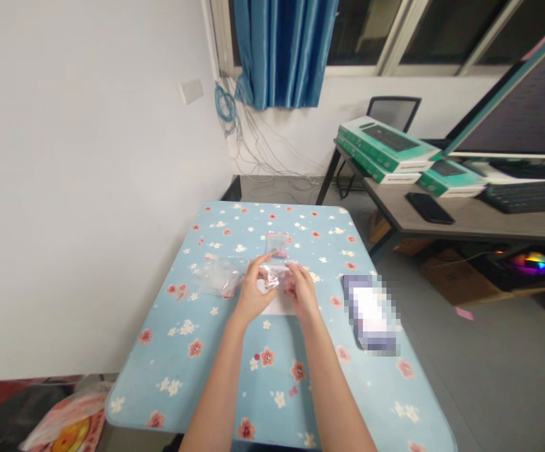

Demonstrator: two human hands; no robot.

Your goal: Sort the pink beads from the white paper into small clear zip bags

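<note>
Between my two hands is a small clear plastic bag [277, 276], gripped from both sides over a white sheet [279, 306] on the table. My left hand [252, 292] curls round the bag's left side, thumb below and fingers above. On the other side my right hand [302, 290] pinches the bag, its fingers bent and partly hidden. What the bag contains is too blurred to make out. Just beyond the hands lies another small clear bag [278, 242] with something pinkish at its near end. To the left of my left hand rests a larger crumpled clear plastic bag [218, 276].
The flowered blue table [235, 389] stands beside a white wall. A pixelated purple-and-white item [371, 314] lies at its right. Further right, a desk [484, 220] carries green keyboard boxes [385, 147], a black phone [430, 208] and a monitor [522, 100]. Cables [258, 150] hang behind.
</note>
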